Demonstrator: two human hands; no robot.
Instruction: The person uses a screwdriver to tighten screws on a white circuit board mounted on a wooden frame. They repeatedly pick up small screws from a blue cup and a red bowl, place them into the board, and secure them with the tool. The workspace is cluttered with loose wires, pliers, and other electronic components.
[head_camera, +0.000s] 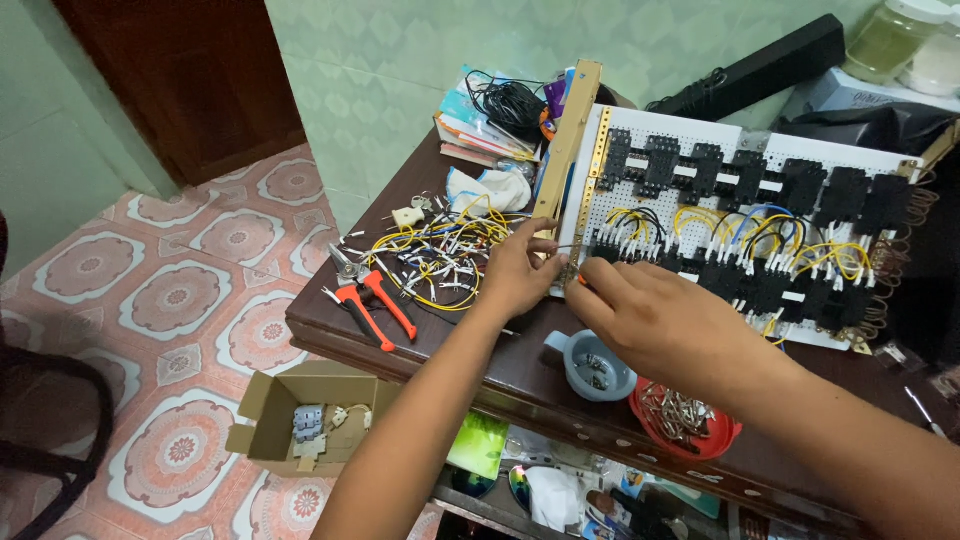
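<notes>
A white perforated panel (690, 215) with rows of black relay sockets and yellow, blue and black wires lies on the dark wooden table (330, 335). My left hand (520, 270) rests at the panel's left edge, fingers pinched on a thin wire end by the brass terminal strip (590, 190). Beside it, my right hand (655, 320) grips a small tool with an orange tip, pressed to the same lower-left corner. What the tool's tip touches is hidden by my fingers.
A heap of cut yellow and white wires (440, 255) lies left of the panel with red-handled pliers (375, 305). A grey cup (592, 367) and a red bowl of metal parts (690, 420) stand at the table's front edge. An open cardboard box (300, 410) sits on the tiled floor.
</notes>
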